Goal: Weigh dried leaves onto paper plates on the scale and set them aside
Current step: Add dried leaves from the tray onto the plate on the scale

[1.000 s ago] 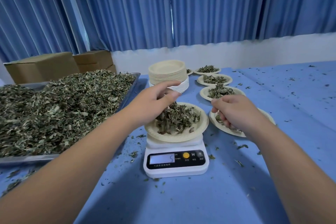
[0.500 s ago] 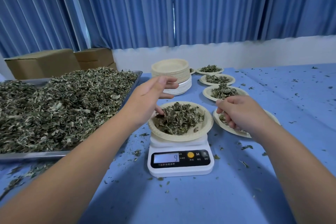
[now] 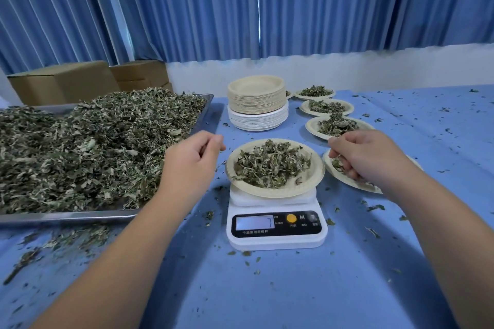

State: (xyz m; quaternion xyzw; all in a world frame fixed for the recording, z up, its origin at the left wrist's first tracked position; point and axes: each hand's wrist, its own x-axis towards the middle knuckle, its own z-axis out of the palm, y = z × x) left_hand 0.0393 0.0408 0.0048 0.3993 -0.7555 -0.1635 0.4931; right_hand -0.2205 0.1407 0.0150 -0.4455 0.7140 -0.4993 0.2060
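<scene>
A white digital scale (image 3: 275, 227) stands at the table's centre. It carries a paper plate (image 3: 312, 179) heaped with dried leaves (image 3: 270, 163). My left hand (image 3: 192, 157) hovers just left of that plate, apart from it, fingers loosely curled with nothing seen in them. My right hand (image 3: 366, 157) hangs over another paper plate (image 3: 347, 181) right of the scale, its curled fingers holding a small clump of leaves. A metal tray (image 3: 66, 218) piled with a leaf heap (image 3: 80, 147) fills the left side.
A tall stack of unused plates (image 3: 256, 99) stands behind the scale. Three filled plates (image 3: 336, 124) line up toward the back right. Cardboard boxes (image 3: 64, 83) sit behind the tray. Leaf crumbs are scattered over the blue tablecloth (image 3: 267, 288).
My left hand has drawn back leftward from over the scale's plate and its fingers have curled. My right hand has stayed over the right plate.
</scene>
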